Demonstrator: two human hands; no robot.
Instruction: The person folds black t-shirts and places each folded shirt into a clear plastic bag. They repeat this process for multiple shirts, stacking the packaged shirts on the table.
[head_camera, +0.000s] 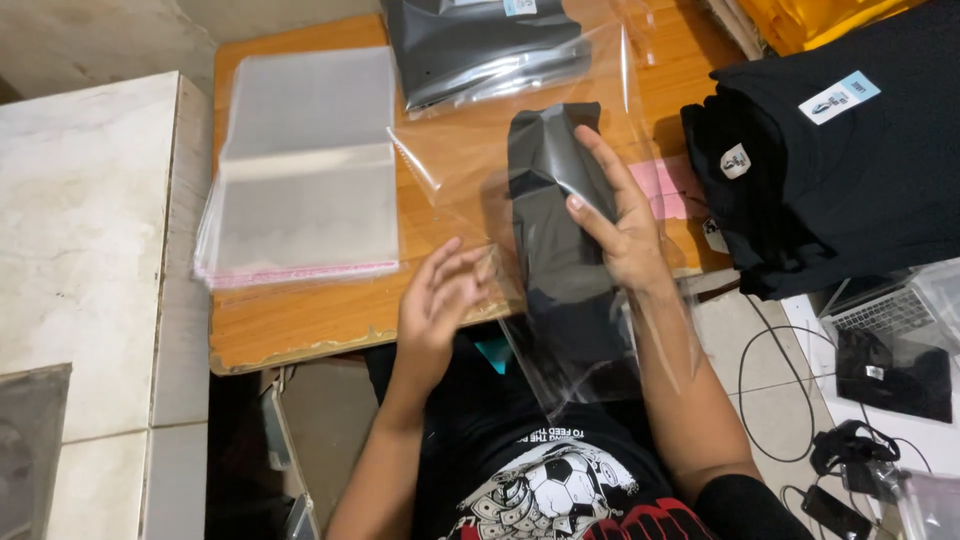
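My right hand (618, 215) reaches inside a clear plastic bag (470, 160) and grips a folded black garment (556, 200) that lies lengthwise in it. The bag spreads over the middle of the wooden table (300, 315), its open end hanging off the near edge toward my lap. My left hand (437, 300) hovers at the bag's lower left edge, fingers spread and blurred, holding nothing that I can make out.
A stack of empty clear bags (300, 170) lies at the table's left. A bagged black garment (480, 45) sits at the far edge. Folded black shirts (840, 170) pile at right. Pink paper (668, 185), a laptop (885, 310), cables and a white tiled ledge (90, 250) surround.
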